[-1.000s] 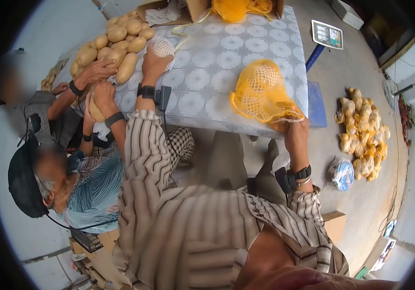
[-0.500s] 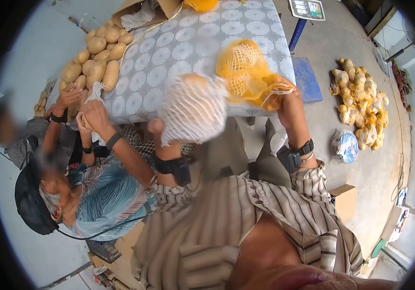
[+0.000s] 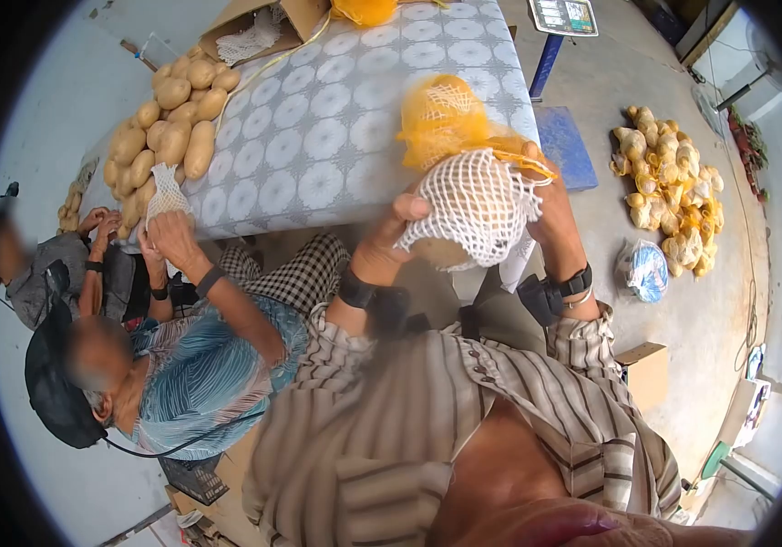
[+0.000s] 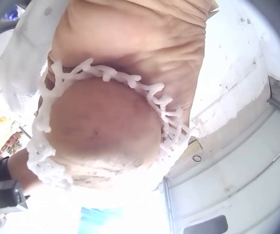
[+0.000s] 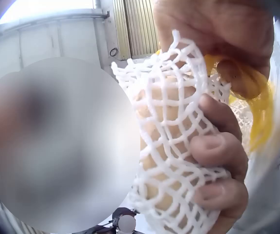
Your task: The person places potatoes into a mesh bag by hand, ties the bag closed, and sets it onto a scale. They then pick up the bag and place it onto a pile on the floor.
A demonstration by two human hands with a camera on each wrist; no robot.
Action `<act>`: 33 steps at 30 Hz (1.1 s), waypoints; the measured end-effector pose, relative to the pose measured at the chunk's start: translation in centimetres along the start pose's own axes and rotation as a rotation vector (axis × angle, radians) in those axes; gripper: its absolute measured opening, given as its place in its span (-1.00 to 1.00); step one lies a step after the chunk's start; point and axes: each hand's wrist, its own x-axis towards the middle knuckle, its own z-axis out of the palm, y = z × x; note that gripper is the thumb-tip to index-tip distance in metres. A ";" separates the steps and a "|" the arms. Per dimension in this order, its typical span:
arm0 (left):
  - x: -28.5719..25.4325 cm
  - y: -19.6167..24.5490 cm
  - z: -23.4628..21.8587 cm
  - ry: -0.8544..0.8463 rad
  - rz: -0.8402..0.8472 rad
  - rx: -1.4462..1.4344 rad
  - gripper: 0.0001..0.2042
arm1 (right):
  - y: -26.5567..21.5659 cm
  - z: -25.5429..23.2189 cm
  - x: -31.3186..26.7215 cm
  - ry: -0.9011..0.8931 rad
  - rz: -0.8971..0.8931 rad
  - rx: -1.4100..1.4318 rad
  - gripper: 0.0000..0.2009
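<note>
In the head view my left hand [image 3: 382, 248] grips a tan gourd in a white foam net [image 3: 478, 208]. The left wrist view has the palm [image 4: 135, 39] against the netted gourd, whose bare end [image 4: 105, 129] faces the camera. Left fingers [image 5: 220, 151] wrap round the netting in the right wrist view. My right hand [image 3: 553, 205] pinches the gathered mouth of an orange mesh bag [image 3: 441, 114], close beside the gourd; the same hand [image 5: 218, 39] appears above it, orange mesh [image 5: 262, 117] hanging from the fingers. A white-netted item shows inside the bag, which rests at the table's edge.
Tan gourds [image 3: 172, 96] are piled on the patterned table [image 3: 318, 137]. Beyond are a cardboard box [image 3: 295, 23] and orange mesh [image 3: 364, 9]. Two people sit at left, one holding white netting [image 3: 168, 187]. At right are a scale [image 3: 564, 16] and bagged gourds [image 3: 673, 191] on the floor.
My left hand has brought the white-netted gourd from beside the pile to the right, up to the orange bag's mouth. My right hand keeps its hold on the bag.
</note>
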 end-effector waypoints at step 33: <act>4.4 0.4 0.4 0.277 0.282 -0.059 -0.51 | -1.7 2.1 -3.9 0.035 0.077 0.057 -0.66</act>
